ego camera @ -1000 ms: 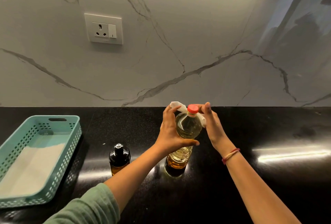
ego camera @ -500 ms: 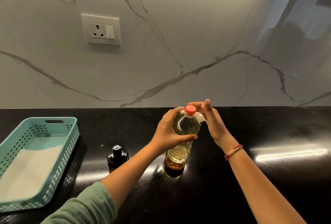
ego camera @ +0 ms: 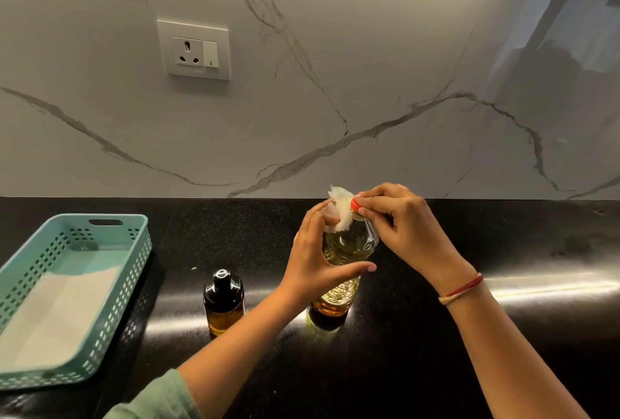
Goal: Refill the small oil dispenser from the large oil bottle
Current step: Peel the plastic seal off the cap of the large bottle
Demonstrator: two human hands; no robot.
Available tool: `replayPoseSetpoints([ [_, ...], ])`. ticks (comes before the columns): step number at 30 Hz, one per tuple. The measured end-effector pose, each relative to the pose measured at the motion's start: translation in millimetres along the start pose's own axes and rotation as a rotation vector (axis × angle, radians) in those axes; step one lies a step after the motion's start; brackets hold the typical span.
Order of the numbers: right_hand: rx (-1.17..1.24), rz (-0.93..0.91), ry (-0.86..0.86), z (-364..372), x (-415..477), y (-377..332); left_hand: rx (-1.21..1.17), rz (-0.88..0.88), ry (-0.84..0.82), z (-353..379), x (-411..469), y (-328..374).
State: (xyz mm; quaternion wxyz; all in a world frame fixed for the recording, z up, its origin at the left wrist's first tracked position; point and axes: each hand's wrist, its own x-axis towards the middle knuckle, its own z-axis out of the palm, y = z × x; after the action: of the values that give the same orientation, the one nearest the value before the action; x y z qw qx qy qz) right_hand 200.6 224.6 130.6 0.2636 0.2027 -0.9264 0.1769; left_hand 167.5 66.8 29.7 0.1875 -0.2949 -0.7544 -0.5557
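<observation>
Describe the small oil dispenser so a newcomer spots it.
Start at the black counter. Between the teal basket and the clear oil bottle stands the small dispenser. It alone is dark amber glass with a black cap.

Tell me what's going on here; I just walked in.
A person steadies the large oil bottle upright on the black counter: the left hand grips its body with a white tissue at the neck, the right hand pinches the red cap. The small dark dispenser stands beside it, capped. No pouring yet.
</observation>
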Motion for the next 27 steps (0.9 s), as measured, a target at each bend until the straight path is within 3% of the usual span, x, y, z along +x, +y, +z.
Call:
replayPoseSetpoints([
  [6,0.051,0.018,0.022,1.4,0.5,-2.3,-0.135,-0.088,0.116,-0.5,12.3,5.0],
  [12,0.064,0.019,0.025,1.7,0.6,0.3,-0.13,-0.226,-0.194,-11.4,54.0,1.3],
  [14,0.065,0.02,0.027,1.9,0.1,0.1,-0.195,-0.259,-0.218,-13.1,51.4,1.1],
  [19,0.073,0.014,0.053,3.9,-0.5,-2.9,-0.426,-0.23,-0.044,-11.8,14.5,13.5],
  [22,0.071,0.018,0.061,4.5,-1.3,-2.1,-0.341,-0.209,0.022,-4.7,5.3,21.9],
  [25,0.067,0.031,0.065,3.9,-1.3,-0.7,-0.355,-0.24,-0.064,-8.7,26.1,16.3],
  [27,0.062,0.028,0.05,3.6,0.7,-1.6,-0.401,-0.277,-0.225,-14.9,47.9,9.6],
])
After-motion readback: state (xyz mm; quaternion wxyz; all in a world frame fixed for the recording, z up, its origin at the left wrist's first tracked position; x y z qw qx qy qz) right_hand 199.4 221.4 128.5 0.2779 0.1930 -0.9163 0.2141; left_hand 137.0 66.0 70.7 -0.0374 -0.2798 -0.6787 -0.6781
